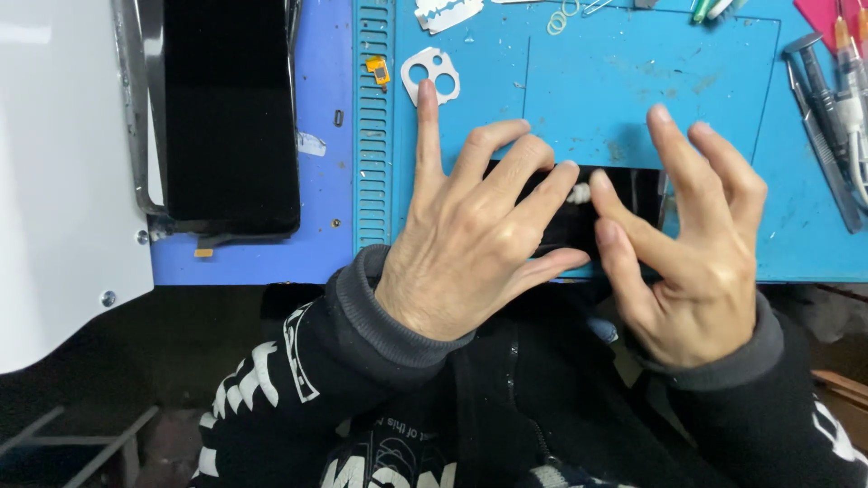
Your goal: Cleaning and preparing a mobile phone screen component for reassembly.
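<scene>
A black phone [624,194] lies on the blue work mat [633,81] near its front edge, mostly covered by my hands. My left hand [470,235] rests on its left part with fingers spread, the forefinger stretched up the mat. My right hand [687,235] is over its right part, forefinger and thumb reaching left. Between the fingertips of both hands sits a small white piece [579,192]; which fingers pinch it I cannot tell.
A white camera-lens frame [432,74] and a small orange part [378,69] lie at the mat's upper left. A black screen panel [231,117] lies to the left. Tweezers and tools [827,126] lie at right. Razor blade [448,13] and rubber bands [561,16] are at top.
</scene>
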